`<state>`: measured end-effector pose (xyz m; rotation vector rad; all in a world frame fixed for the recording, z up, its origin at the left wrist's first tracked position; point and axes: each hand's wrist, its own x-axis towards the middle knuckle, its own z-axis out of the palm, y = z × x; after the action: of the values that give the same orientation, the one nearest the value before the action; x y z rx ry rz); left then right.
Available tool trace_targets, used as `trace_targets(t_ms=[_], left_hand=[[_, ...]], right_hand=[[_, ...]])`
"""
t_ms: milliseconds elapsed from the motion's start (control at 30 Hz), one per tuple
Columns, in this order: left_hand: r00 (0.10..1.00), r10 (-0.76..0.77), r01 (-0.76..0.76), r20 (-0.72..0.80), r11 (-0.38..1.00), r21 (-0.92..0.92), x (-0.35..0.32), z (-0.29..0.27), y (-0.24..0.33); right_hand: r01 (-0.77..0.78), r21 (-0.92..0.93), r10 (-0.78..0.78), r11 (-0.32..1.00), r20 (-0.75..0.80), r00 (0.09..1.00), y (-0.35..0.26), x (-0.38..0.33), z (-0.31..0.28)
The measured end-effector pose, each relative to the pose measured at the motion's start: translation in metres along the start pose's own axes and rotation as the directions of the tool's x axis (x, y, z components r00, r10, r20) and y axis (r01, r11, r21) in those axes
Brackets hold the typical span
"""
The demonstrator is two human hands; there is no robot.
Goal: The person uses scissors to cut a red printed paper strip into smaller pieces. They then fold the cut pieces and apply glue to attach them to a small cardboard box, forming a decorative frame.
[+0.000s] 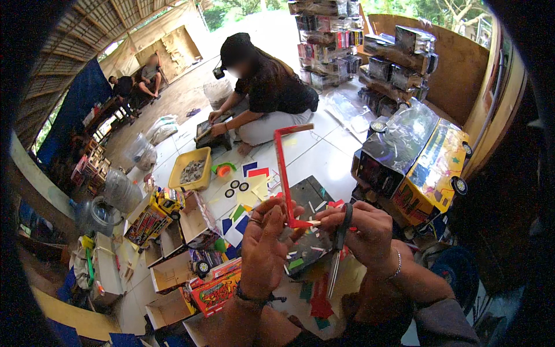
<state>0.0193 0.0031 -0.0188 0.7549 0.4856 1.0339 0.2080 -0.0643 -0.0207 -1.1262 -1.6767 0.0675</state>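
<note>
A thin red C-shaped frame [282, 168], seemingly covered strip material, stands upright before me, with a bare end at its top. My left hand [267, 246] grips it near the lower corner, thumb and fingers bent around it. At the frame's lower pale tip, the fingers of my right hand [367, 231] pinch together. Scissors [336, 254] with black handles hang from that same hand, blades pointing down. Beneath both hands lies a dark board [309, 194] strewn with coloured scraps. A red cut-out piece [321, 301] lies below the scissors.
Open wooden boxes [173, 272] and toy trucks [151, 217] crowd the left. A yellow tub [191, 180] holds small grey bits, near loose black wheels [236, 185]. Ahead, another person [266, 92] sits on the tiles. Large wrapped toy trucks [413, 162] stand at right.
</note>
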Motion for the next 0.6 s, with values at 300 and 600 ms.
trace_targets(t_ms=[300, 600], left_hand=[[1.0, 0.023, -0.022, -0.003, 0.977, 0.211, 0.004, -0.018, 0.02], [0.929, -0.334, 0.278, 0.158, 0.914, 0.296, 0.016, -0.039, 0.03]], right_hand=[[-0.022, 0.113, -0.003, 0.993, 0.21, 0.978, -0.001, -0.003, 0.004], [-0.247, 0.02, 0.19, 0.969, 0.575, 0.796, -0.023, 0.002, -0.031]])
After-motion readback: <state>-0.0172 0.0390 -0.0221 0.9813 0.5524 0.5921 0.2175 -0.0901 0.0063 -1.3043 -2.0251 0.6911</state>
